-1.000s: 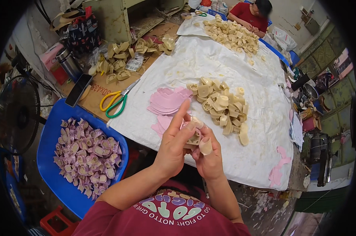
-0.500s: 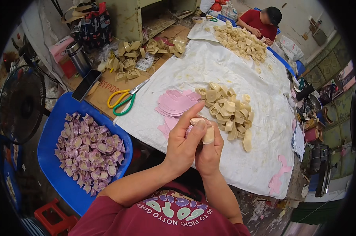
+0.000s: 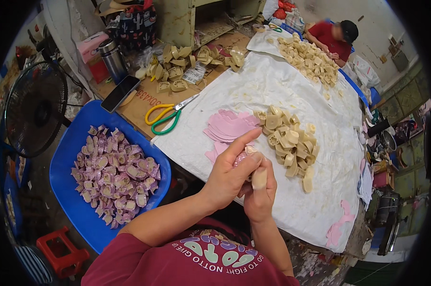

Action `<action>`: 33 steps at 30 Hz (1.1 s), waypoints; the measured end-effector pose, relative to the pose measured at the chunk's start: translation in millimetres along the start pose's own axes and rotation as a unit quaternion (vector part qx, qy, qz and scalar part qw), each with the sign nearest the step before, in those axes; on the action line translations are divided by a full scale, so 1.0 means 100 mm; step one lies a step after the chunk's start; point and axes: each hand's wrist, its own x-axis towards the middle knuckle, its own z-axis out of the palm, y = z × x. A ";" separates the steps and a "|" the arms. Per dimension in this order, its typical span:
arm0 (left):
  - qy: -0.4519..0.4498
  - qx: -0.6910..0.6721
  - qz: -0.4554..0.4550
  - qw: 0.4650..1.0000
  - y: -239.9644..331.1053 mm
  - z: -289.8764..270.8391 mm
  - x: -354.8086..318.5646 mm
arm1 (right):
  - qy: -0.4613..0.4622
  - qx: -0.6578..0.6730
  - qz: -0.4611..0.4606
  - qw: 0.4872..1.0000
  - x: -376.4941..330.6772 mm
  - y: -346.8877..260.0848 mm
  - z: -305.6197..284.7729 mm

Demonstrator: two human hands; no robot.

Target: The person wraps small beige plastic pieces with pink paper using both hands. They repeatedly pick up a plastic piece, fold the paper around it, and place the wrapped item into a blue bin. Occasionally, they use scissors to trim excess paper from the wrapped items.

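Where half a second ago both hands sat lower, the left hand (image 3: pixel 229 177) and right hand (image 3: pixel 260 195) are now raised slightly, both closed on one cream piece (image 3: pixel 259 178) with pink film over the white sheet (image 3: pixel 272 81); one scissors (image 3: pixel 170 114), one blue tub (image 3: pixel 70 143), one fan (image 3: pixel 34 107), one phone (image 3: pixel 120 93)

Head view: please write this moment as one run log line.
left hand + right hand: hold cream piece with pink wrap | over white sheet | cream pile beside
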 end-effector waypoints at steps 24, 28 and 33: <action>-0.146 -0.042 -0.049 0.987 0.13 -0.10 -0.13 | -0.039 -0.182 -0.127 0.974 0.10 -0.22 -0.19; -0.175 -0.029 -0.076 0.981 0.12 -0.15 -0.10 | -0.033 -0.191 -0.183 0.964 0.09 -0.10 -0.23; -0.193 -0.168 -0.070 0.964 0.14 -0.04 -0.18 | -0.100 -0.128 -0.197 0.967 0.15 -0.27 -0.31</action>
